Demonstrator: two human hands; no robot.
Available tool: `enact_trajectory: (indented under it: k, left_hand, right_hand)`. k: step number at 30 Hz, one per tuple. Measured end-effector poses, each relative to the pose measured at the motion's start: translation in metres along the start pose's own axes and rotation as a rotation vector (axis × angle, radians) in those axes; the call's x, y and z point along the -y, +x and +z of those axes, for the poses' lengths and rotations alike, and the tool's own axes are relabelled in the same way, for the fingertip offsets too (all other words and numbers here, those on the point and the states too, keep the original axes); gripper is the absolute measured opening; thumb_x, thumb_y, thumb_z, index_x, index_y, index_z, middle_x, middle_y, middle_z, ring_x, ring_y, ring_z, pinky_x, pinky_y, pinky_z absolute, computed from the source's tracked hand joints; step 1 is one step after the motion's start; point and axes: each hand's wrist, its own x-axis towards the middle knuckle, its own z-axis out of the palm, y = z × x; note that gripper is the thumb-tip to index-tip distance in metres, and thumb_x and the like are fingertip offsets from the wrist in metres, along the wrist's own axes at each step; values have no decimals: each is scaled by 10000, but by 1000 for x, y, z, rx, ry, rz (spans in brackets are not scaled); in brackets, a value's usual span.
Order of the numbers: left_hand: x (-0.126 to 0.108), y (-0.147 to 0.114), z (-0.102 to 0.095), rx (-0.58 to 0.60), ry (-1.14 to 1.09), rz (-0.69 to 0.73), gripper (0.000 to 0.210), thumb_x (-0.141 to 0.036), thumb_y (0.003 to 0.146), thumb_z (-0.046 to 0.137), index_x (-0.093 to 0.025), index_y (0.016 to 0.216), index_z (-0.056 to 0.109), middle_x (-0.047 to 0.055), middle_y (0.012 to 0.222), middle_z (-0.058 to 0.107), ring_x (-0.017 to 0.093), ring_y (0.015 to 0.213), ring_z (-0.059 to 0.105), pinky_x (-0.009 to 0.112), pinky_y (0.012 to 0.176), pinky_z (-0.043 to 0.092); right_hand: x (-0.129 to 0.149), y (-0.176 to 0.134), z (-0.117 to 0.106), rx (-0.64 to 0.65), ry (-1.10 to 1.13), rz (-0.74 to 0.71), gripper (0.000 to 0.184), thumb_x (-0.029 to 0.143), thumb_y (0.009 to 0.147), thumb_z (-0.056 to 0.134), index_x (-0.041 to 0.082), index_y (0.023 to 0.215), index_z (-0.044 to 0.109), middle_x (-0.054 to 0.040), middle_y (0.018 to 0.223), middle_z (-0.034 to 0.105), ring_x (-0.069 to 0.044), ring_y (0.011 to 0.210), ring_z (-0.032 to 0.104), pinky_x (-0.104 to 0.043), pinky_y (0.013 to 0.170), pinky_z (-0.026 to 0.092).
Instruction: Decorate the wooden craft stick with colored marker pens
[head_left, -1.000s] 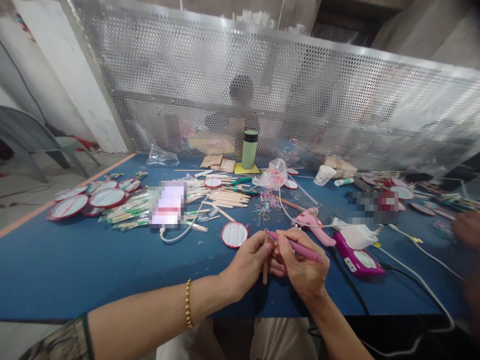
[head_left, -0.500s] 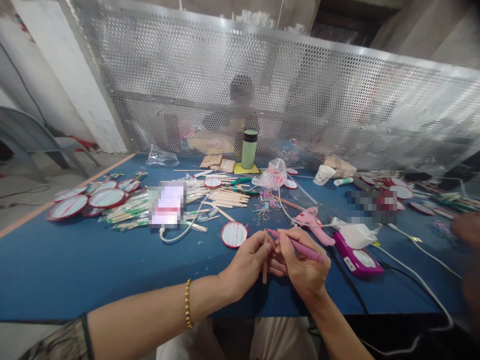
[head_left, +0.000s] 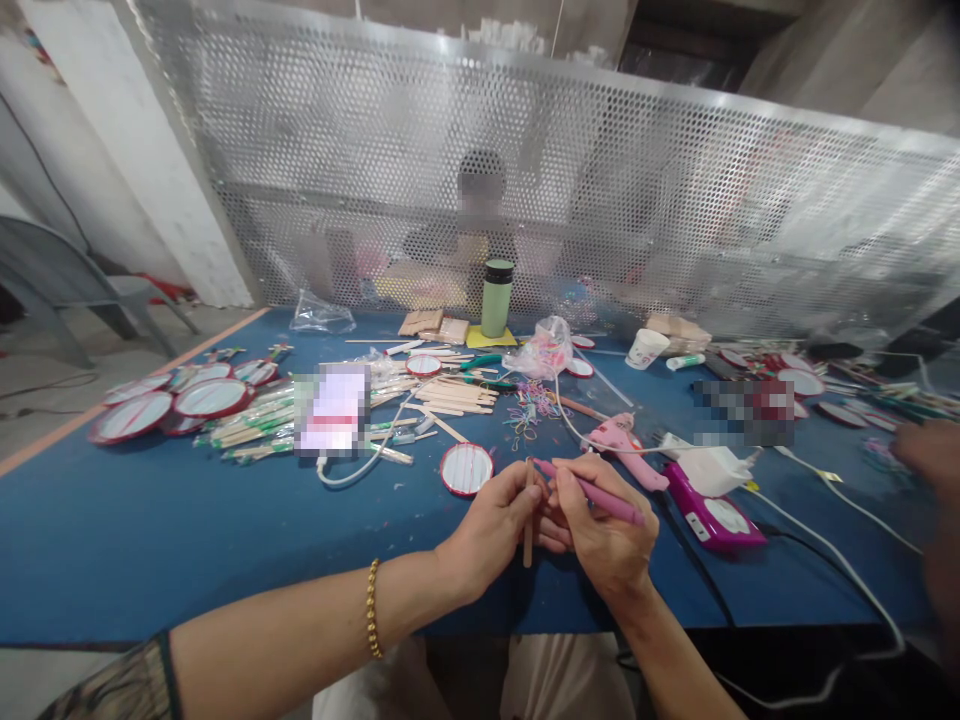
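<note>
Nearer the person than the red-rimmed disc (head_left: 466,469) on the desk (head_left: 225,560) and right of it, the left hand (head_left: 484,525) has its grip pinched closed on a wooden stick (head_left: 528,548), seemingly steadying it for the pink pen (head_left: 611,503) that the right hand (head_left: 616,530) clasps slantwise, tip beside the stick's far end.

a single view is given, taken from the person's head and aimed forward and down. the worktop (head_left: 225,550) is looked across from its near edge at close range, with the fingers (head_left: 510,484) framed below centre. the lap (head_left: 555,675) is caught at the bottom edge, and much of the background is filled by a perforated metal screen (head_left: 375,130), its top edge sloped down rightward.
</note>
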Motion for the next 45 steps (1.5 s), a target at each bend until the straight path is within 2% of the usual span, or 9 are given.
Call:
enact_trajectory:
  k: [4,25,45]
  left_hand:
    - [1,0,-1,0,9,5,540,-641,721,751,-193,865,488,0,678,656,151,612,692,280,652,577]
    - [1,0,-1,-9,19,9,558,-654,702,760,-200,843,469,-26,663,621,144,592,670,291,638,573]
    - [2,0,0,0,-28,-2,554,-640,698,774,-190,844,486,-14,690,647,134,601,675,270,629,574]
  right_hand:
    - [-2,-1,0,-4,-1,19,151,155,906,595,206,816,704,-1,676,693,-130,547,643,-251,545,548]
    - [2,3,-1,3,23,-73,159,117,901,591,203,824,700,0,674,692,-132,576,652,-255,578,557]
    - [3,2,-1,-10,30,-12,152,153,904,589,207,818,703,-3,675,693,-136,554,650,-256,536,551]
